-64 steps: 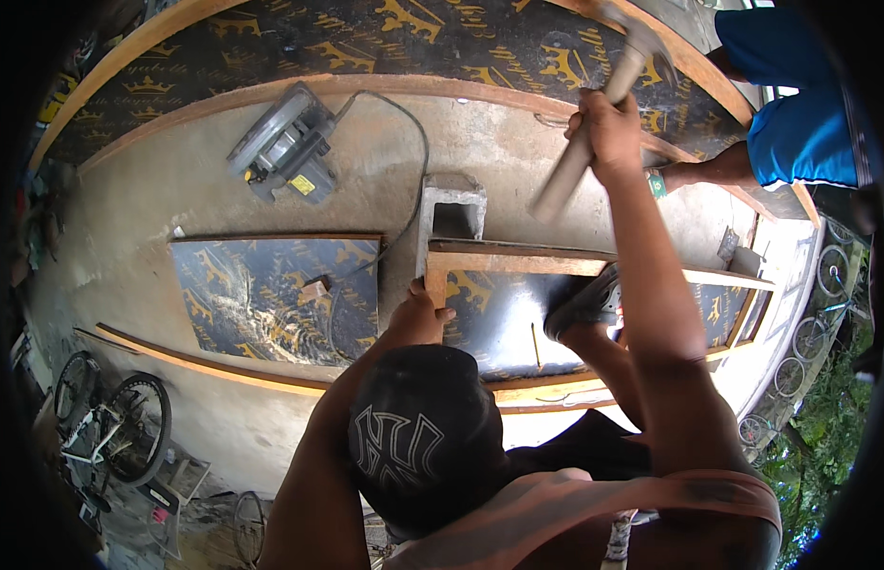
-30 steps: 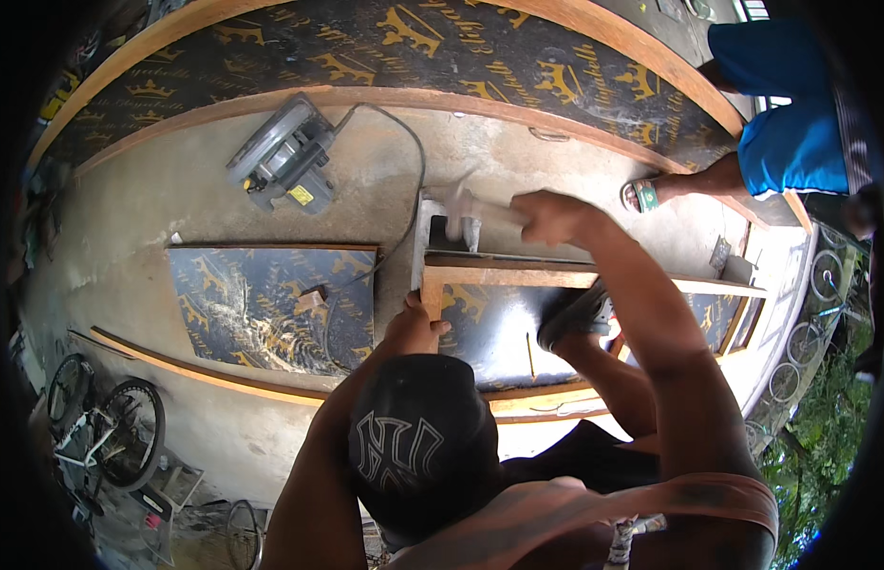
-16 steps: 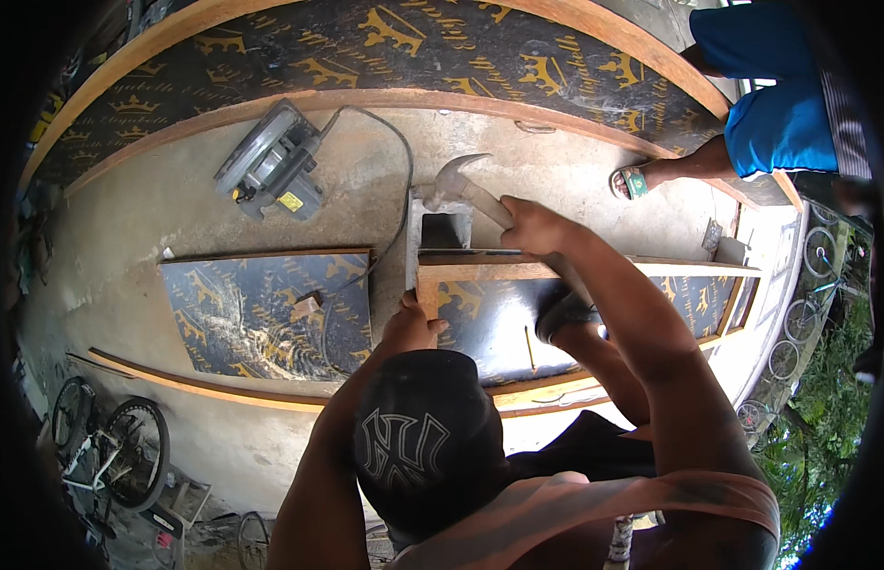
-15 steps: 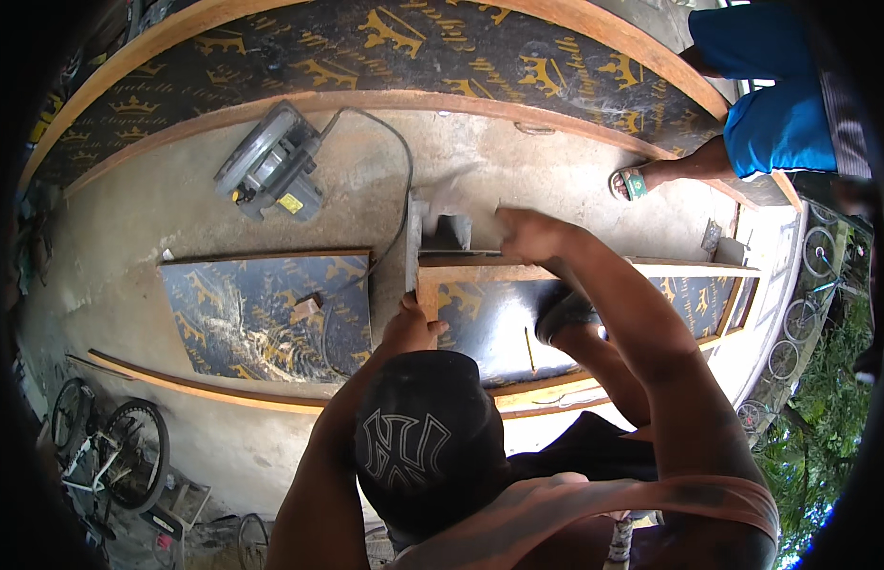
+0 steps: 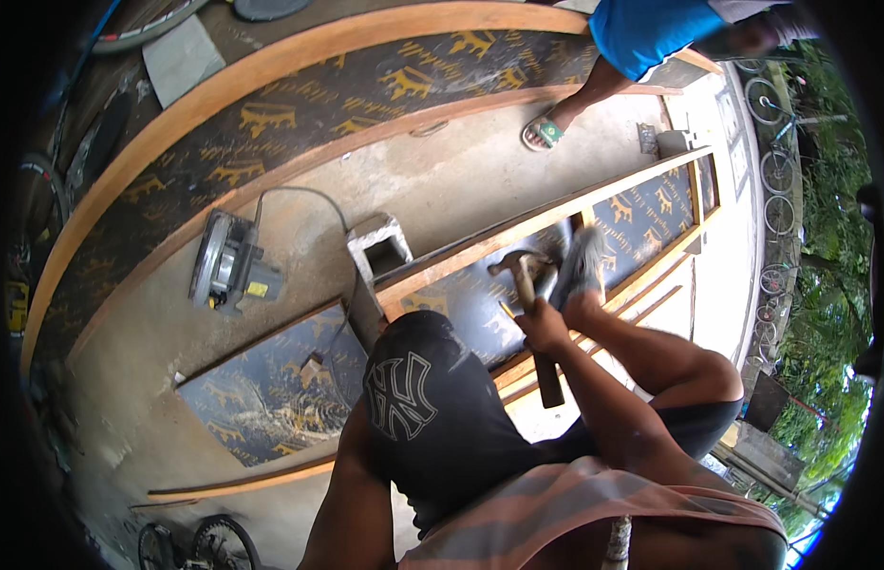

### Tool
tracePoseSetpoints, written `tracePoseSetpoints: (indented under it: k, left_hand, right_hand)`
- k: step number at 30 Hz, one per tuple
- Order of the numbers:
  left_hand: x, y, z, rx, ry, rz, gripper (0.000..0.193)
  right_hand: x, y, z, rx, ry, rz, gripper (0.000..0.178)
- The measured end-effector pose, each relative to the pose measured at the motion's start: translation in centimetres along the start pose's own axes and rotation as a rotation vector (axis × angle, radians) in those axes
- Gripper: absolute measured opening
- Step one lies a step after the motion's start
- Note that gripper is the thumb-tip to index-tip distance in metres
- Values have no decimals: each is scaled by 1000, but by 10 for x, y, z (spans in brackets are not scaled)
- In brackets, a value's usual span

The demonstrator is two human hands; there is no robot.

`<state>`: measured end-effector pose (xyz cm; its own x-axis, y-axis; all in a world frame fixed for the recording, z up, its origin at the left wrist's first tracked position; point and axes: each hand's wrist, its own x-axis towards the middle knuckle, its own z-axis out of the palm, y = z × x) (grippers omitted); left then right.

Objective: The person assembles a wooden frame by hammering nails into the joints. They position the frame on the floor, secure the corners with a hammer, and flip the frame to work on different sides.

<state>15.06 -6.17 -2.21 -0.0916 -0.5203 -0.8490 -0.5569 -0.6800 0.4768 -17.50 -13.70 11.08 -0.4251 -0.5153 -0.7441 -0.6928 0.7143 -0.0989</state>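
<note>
My right hand (image 5: 545, 328) is closed round the handle of a claw hammer (image 5: 524, 270). The metal head points away from me and the handle's dark end hangs below my fist. Beneath it lies a long wooden-framed panel (image 5: 447, 302) with a black, gold-printed face. A thin yellow stick (image 5: 506, 310), perhaps a pencil, rests on that face. My left forearm (image 5: 345, 494) reaches toward the panel's near-left corner. A black cap hides nearly all of my left hand, so its fingers do not show. Against that corner stands a hollow concrete block (image 5: 377, 233).
A circular saw (image 5: 228, 261) lies on the floor at left, its cord running to the block. Nearer is a loose printed panel (image 5: 281, 385) with a small wood piece (image 5: 311, 366). A long framed panel (image 5: 404, 81) stands behind. Someone's sandalled foot (image 5: 544, 131) is beside it.
My right hand has come back from above the block to over the panel, and the hammer now shows clearly. My left hand has passed behind the cap. The whole view has turned.
</note>
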Motion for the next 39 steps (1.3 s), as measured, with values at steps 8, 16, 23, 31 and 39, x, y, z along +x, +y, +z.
tracePoseSetpoints:
  k: [8,16,23,31,39]
  left_hand:
    - [-11,-7,-13,72,-55,-6,87]
    - [0,-8,-22,96,-69,-14,93]
    - [33,-14,-4,62,-90,100,98]
    - [53,36,-20,577,-88,-105,116]
    - [-152,80,-58,-201,82,-229,88]
  right_hand:
    - [31,-3,31,-198,-237,-62,52]
    - [21,-28,27,-110,-284,37,56]
    - [29,-15,22,-105,-349,-26,53]
    - [56,14,35,-49,-353,-153,52]
    - [-14,68,41,931,-632,101,42]
